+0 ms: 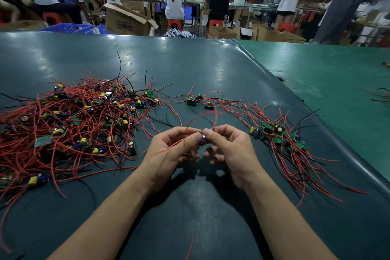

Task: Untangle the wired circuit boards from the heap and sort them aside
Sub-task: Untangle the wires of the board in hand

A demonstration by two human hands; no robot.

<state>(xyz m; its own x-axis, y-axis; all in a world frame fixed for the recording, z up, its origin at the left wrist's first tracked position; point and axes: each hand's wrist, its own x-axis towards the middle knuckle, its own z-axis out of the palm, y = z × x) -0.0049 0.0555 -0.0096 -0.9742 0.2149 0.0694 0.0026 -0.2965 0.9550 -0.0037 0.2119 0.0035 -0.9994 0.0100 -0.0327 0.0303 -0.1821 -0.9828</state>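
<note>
Mid-sort: left hand (173,150) and right hand (228,148) both pinch one small circuit board (202,139) held above the table (211,65), its red wire (202,117) looping up. Next it likely goes right onto the sorted pile (274,133), away from the heap (80,118) at left

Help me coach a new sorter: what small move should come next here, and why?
Probably carry the board, pinched between both hands, left hand and right hand, to the sorted bunch on the right; its red wire loops free of the heap.
</note>
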